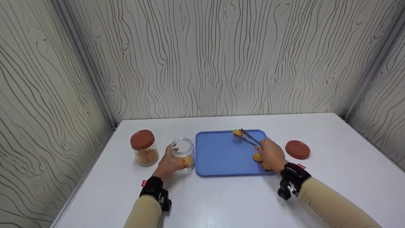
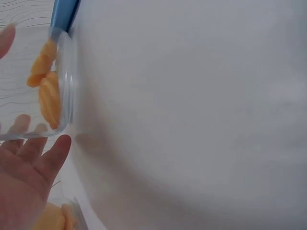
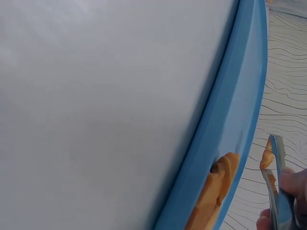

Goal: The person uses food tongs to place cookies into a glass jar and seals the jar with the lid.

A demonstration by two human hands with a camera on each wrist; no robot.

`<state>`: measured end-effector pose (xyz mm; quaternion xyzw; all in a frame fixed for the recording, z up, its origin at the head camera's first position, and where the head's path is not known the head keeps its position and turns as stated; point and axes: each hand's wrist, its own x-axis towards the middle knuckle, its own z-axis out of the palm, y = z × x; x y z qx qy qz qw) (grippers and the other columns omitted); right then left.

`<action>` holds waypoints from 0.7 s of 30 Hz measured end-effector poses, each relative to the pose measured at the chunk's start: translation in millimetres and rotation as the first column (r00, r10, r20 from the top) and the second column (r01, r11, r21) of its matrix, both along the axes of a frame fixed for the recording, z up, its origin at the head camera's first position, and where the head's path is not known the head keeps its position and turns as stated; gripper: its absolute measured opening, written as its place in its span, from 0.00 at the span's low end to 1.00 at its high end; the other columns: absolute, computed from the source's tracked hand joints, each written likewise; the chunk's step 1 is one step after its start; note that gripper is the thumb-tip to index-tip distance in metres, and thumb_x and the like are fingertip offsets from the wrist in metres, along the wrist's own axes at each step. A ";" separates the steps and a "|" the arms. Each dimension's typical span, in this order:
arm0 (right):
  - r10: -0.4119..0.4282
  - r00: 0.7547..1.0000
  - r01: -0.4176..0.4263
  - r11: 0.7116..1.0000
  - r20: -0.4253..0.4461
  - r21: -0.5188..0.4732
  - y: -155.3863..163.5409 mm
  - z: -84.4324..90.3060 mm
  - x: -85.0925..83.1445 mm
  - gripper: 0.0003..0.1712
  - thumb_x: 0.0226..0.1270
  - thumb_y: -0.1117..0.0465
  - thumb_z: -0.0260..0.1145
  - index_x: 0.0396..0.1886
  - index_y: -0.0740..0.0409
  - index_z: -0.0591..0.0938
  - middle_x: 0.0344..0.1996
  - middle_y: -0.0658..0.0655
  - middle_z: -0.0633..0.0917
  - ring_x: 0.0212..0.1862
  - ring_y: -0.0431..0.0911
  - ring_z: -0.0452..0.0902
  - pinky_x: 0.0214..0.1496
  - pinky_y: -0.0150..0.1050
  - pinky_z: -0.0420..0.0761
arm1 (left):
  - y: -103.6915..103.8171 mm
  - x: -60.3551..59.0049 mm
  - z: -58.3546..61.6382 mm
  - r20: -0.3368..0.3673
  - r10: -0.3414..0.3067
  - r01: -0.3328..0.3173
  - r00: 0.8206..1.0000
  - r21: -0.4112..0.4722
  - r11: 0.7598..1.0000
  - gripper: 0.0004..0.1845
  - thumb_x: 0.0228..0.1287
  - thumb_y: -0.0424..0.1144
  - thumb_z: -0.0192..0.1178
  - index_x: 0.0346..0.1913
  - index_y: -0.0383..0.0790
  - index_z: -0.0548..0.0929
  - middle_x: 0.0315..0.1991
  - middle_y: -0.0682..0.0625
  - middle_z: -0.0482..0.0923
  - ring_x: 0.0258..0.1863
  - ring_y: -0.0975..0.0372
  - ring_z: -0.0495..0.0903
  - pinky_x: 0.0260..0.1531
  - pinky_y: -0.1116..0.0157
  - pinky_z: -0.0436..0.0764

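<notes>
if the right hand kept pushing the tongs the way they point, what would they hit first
Probably the orange snack already at the tips of the tongs in the right hand, then the far rim of the blue tray.

A: What stands to the left of the blue tray [image 1: 218,155]?
B: The open jar [image 1: 183,153] just beside it, the lidded jar [image 1: 144,147] further out.
A: And to the right?
B: Only the loose lid [image 1: 297,149]; bare table [image 1: 227,199] in front.
</notes>
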<state>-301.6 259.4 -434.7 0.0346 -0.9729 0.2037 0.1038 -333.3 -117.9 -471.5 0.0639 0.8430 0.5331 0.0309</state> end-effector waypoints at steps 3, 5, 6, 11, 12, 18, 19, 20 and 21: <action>-0.020 1.000 0.021 1.000 0.024 -0.013 0.8 2.7 2.4 0.12 0.71 0.61 0.61 0.37 0.70 0.81 0.29 0.58 0.74 0.30 0.48 0.69 0.31 0.41 0.71 | 0.0 0.4 0.2 -0.009 -0.005 0.005 1.000 0.006 1.000 0.61 0.41 0.43 0.80 0.73 0.34 0.50 0.66 0.35 0.64 0.65 0.44 0.64 0.65 0.45 0.60; -0.030 0.999 0.030 0.999 0.021 -0.015 0.9 3.5 3.9 0.12 0.71 0.61 0.62 0.37 0.70 0.81 0.29 0.58 0.74 0.29 0.48 0.69 0.30 0.41 0.70 | -0.3 1.1 -0.2 -0.023 -0.006 0.006 1.000 0.003 1.000 0.60 0.41 0.42 0.80 0.73 0.33 0.51 0.65 0.34 0.65 0.65 0.44 0.64 0.65 0.45 0.61; -0.030 0.999 0.030 0.999 0.017 -0.016 0.8 3.9 4.9 0.12 0.70 0.61 0.62 0.37 0.70 0.81 0.29 0.58 0.74 0.29 0.48 0.69 0.30 0.41 0.70 | -0.5 1.6 -0.4 -0.027 -0.004 0.004 1.000 0.002 1.000 0.59 0.41 0.42 0.80 0.72 0.32 0.51 0.65 0.34 0.65 0.65 0.44 0.64 0.64 0.45 0.61; -0.022 1.000 0.022 1.000 0.006 -0.011 -0.3 4.4 9.8 0.12 0.70 0.62 0.62 0.39 0.71 0.81 0.28 0.57 0.72 0.28 0.48 0.68 0.29 0.39 0.68 | -1.9 3.2 -1.5 -0.026 0.005 -0.005 1.000 -0.001 1.000 0.60 0.41 0.41 0.80 0.72 0.30 0.51 0.66 0.32 0.64 0.65 0.43 0.64 0.65 0.45 0.61; -0.021 1.000 0.021 1.000 0.004 -0.008 -0.4 4.7 10.7 0.12 0.70 0.62 0.62 0.40 0.71 0.81 0.28 0.57 0.72 0.28 0.48 0.68 0.29 0.39 0.68 | -2.1 3.2 -1.7 -0.027 0.005 -0.005 1.000 -0.004 1.000 0.60 0.41 0.41 0.80 0.72 0.30 0.51 0.66 0.32 0.64 0.65 0.43 0.64 0.65 0.45 0.61; -0.018 0.999 0.018 1.000 -0.045 0.008 2.2 8.2 16.2 0.13 0.69 0.62 0.64 0.39 0.71 0.82 0.28 0.57 0.73 0.28 0.48 0.70 0.29 0.40 0.70 | -0.6 2.3 -1.0 -0.023 0.006 -0.006 1.000 -0.010 1.000 0.59 0.41 0.43 0.80 0.72 0.31 0.52 0.65 0.34 0.65 0.65 0.44 0.64 0.64 0.45 0.61; -0.018 0.998 0.019 1.000 -0.052 0.008 3.1 8.9 17.0 0.13 0.69 0.62 0.64 0.39 0.71 0.82 0.28 0.57 0.73 0.28 0.49 0.70 0.29 0.40 0.70 | 0.1 2.3 -0.6 -0.021 0.005 -0.005 1.000 -0.010 1.000 0.60 0.41 0.43 0.80 0.72 0.31 0.52 0.65 0.34 0.65 0.65 0.44 0.64 0.64 0.45 0.61; -0.021 0.998 0.021 1.000 -0.054 0.006 3.7 9.7 17.8 0.13 0.68 0.62 0.64 0.39 0.71 0.82 0.28 0.57 0.73 0.29 0.49 0.71 0.29 0.40 0.70 | 0.6 2.3 0.0 -0.015 0.006 -0.006 1.000 -0.007 1.000 0.60 0.41 0.44 0.80 0.73 0.32 0.52 0.66 0.35 0.65 0.65 0.44 0.64 0.65 0.45 0.61; -0.023 0.998 0.023 1.000 -0.056 0.009 4.4 10.4 18.7 0.13 0.68 0.62 0.64 0.40 0.71 0.82 0.28 0.57 0.73 0.29 0.49 0.71 0.29 0.40 0.70 | 1.2 2.2 0.2 -0.011 0.007 -0.007 1.000 -0.005 1.000 0.60 0.41 0.44 0.80 0.73 0.32 0.52 0.66 0.35 0.65 0.65 0.44 0.64 0.65 0.45 0.61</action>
